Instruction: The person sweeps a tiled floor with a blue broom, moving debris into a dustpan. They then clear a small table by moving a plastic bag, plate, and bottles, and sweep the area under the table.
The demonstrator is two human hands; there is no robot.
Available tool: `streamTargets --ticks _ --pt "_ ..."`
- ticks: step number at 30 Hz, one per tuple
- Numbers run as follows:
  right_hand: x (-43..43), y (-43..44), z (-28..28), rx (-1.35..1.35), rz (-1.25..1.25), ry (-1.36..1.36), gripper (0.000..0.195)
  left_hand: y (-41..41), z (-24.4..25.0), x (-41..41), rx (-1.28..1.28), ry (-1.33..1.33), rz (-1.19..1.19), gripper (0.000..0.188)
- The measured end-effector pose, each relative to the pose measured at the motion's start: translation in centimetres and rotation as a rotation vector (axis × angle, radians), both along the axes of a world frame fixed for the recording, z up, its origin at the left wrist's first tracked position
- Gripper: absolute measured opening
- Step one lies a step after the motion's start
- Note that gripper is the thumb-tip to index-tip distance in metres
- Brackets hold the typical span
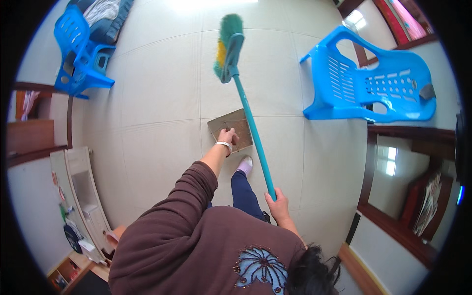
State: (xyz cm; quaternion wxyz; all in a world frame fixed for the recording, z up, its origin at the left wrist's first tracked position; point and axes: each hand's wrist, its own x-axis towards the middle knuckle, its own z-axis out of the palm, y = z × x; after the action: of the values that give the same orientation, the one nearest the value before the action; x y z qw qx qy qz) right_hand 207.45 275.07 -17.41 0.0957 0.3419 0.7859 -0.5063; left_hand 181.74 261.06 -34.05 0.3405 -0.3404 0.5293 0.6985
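Note:
My right hand [279, 205] is closed around the lower end of a teal broom handle [256, 140]. The broom head [233, 49], with green and yellow bristles, points away from me and looks raised off the floor. A square dustpan [241, 129], brownish inside with a grey edge, is in front of my foot. My left hand [229, 136], a silver-coloured bangle at its wrist, is above the pan with fingers closed on its thin wire handle [225, 125]. Whether the pan rests on the floor or hangs just above it is unclear.
Pale tiles [162, 110] cover the floor. One blue plastic armchair [343, 81] stands at the right, another blue plastic chair [79, 55] at the far left beside a dark blue sofa [107, 25]. A white cabinet [79, 184] lines the left wall. My shoe [246, 162] is close behind the dustpan.

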Motion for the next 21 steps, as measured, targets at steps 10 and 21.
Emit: streamTargets --ticks 10,21 --pt "-4.7 -1.5 -1.2 0.010 0.177 0.045 0.019 -13.2 9.0 3.6 -0.232 0.045 0.218 0.020" --pt "-15.0 -16.4 0.9 0.084 0.689 0.107 0.023 -30.9 20.9 9.5 -0.278 0.377 0.312 0.026"
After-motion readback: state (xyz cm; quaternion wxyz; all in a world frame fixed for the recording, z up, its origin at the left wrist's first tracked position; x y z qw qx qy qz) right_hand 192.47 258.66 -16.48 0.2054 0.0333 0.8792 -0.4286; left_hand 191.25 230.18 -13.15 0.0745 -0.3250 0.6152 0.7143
